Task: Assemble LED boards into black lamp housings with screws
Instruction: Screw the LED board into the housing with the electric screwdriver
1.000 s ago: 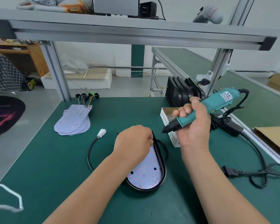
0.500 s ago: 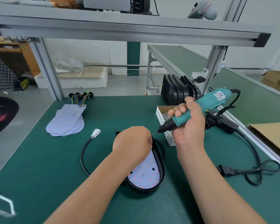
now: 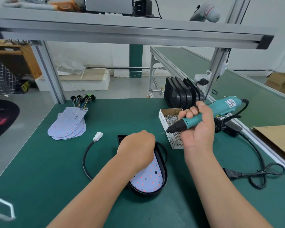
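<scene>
Left of the lamp housing (image 3: 164, 171), spare LED boards (image 3: 67, 124) are stacked. The LED board (image 3: 148, 180) seated inside it is steadied by the left hand (image 3: 136, 150), presumably for screwing, so its far end is covered; whether the fingers pinch anything cannot be told. To its right, the electric screwdriver (image 3: 206, 115) is gripped by the right hand (image 3: 199, 130) over the screw box (image 3: 169, 120).

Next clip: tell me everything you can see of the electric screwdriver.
The screwdriver is a pen-shaped power tool with a teal, plastic-looking body, a black nose and a thin metal bit. A white label sits near its rear end, where a black cord leaves it. It is held in the air, tilted, with the bit lower and pointing left, above the box of screws. The right hand has its grip round the middle. The bit tip touches nothing.
</scene>
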